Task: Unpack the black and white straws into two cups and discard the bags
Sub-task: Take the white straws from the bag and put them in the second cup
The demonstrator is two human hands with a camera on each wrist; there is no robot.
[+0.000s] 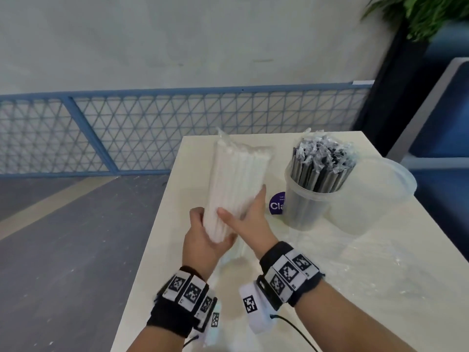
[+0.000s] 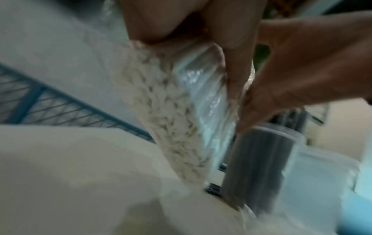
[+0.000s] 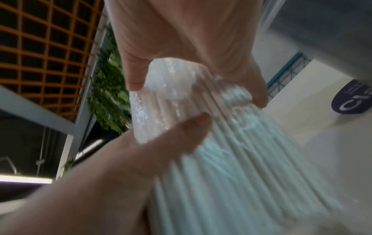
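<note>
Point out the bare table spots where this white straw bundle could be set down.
Bare tabletop lies left of the hands, out to the table's left edge, and along the far edge behind the bundle of white straws. The right side is crowded: cup of black straws, empty cup, purple sticker, and clear plastic film in front of them.

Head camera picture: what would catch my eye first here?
Probably the bundle of white straws in its clear bag, held over the middle of the table by the left hand and right hand. To its right, black straws stand in a clear cup, an empty cup beside it.
</note>
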